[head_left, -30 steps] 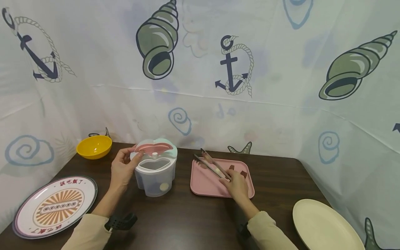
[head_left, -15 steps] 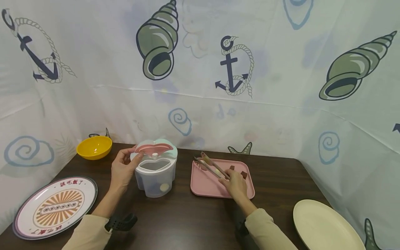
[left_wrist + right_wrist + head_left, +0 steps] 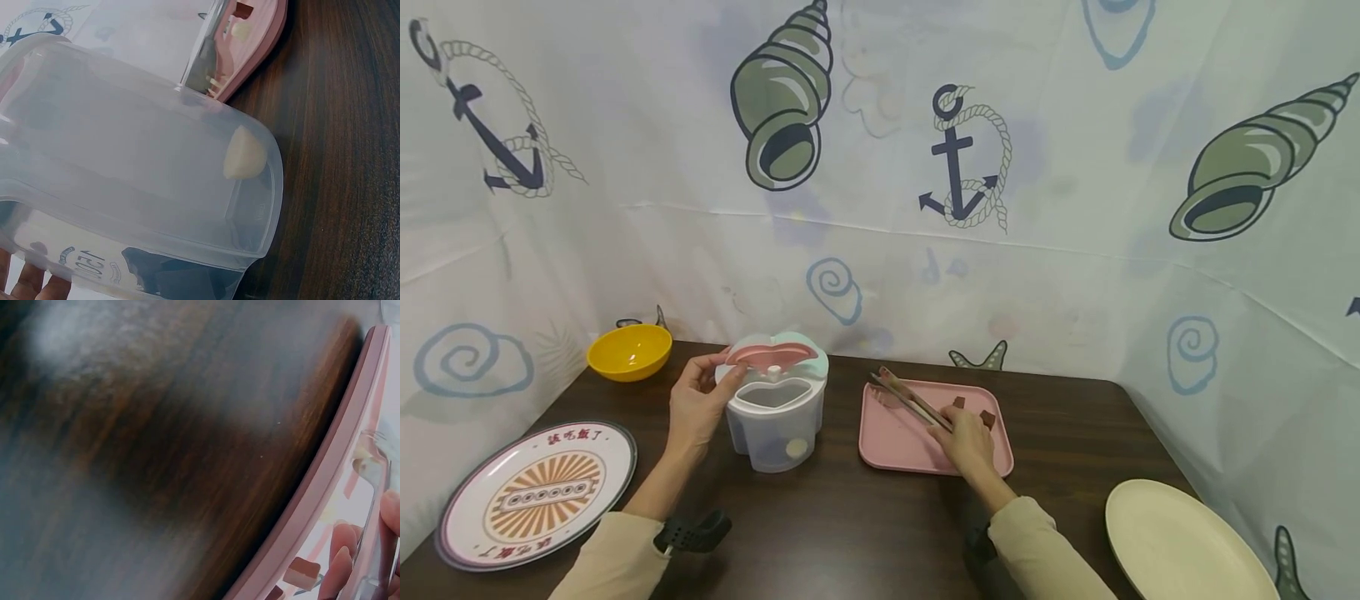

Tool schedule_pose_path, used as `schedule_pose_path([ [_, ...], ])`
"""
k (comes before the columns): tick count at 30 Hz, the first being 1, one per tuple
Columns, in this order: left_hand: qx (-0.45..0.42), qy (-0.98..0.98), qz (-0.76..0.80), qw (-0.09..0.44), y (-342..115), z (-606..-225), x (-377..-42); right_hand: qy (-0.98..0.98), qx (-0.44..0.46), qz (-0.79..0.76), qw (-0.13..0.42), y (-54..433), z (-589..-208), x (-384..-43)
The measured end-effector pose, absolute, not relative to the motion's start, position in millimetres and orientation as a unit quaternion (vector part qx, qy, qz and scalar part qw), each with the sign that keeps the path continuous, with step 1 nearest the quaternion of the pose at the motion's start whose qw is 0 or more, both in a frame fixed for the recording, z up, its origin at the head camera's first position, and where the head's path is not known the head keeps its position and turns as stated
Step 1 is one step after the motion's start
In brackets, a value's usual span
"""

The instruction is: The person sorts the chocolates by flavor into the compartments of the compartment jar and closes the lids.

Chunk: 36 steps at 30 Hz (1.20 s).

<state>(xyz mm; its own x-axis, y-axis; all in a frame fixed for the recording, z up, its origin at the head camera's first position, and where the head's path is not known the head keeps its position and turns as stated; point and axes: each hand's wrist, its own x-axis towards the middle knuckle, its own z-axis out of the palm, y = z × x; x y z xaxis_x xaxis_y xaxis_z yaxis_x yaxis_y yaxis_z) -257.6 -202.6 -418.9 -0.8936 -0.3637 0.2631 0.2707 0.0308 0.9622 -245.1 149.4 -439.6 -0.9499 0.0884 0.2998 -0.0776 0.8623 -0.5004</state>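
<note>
A translucent container [image 3: 781, 437] with a pink-and-mint lid [image 3: 772, 357] stands left of the table's middle. My left hand [image 3: 695, 408] grips its lid edge, thumb at the pink flap. Through the container wall, the left wrist view shows a pale chunk [image 3: 245, 153] near the bottom. Metal tongs [image 3: 913, 402] are held in my right hand [image 3: 966, 442] above a pink tray [image 3: 883, 446], their tips pointing to its far left. Brown cubes [image 3: 987, 419] lie on the tray beyond the hand. A pale piece [image 3: 240, 31] also shows there in the left wrist view.
At the far left stands a yellow bowl [image 3: 629, 353], with a printed white plate [image 3: 606, 446] closer by. A cream plate [image 3: 1187, 542] lies at the right front. A patterned white curtain [image 3: 880, 167] hangs behind the dark wooden table [image 3: 820, 533].
The arms of the tongs have drawn closer together over the tray. My left hand keeps its hold on the container lid. The head view has shifted slightly.
</note>
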Motion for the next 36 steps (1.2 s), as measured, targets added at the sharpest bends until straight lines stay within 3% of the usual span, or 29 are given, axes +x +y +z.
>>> schedule_pose_path([
  [9,0.029,-0.679,-0.697,0.228,-203.1,-419.4,-257.6,-0.939,0.036,0.285,0.187,161.8,-441.1,-239.0],
  [22,0.032,-0.684,-0.692,0.228,-203.5,-419.1,-258.1,-0.824,0.188,0.486,0.221,171.6,-417.4,-218.1],
  [28,0.029,-0.679,-0.695,0.235,-203.8,-418.7,-257.8,-0.772,0.319,0.506,0.215,150.5,-397.1,-212.3],
  [33,0.027,-0.689,-0.685,0.234,-202.8,-417.2,-255.9,-0.777,0.325,0.509,0.177,122.9,-398.0,-209.6],
  [36,0.028,-0.695,-0.68,0.232,-202.3,-416.8,-255.0,-0.779,0.332,0.498,0.185,106.5,-395.9,-206.9],
])
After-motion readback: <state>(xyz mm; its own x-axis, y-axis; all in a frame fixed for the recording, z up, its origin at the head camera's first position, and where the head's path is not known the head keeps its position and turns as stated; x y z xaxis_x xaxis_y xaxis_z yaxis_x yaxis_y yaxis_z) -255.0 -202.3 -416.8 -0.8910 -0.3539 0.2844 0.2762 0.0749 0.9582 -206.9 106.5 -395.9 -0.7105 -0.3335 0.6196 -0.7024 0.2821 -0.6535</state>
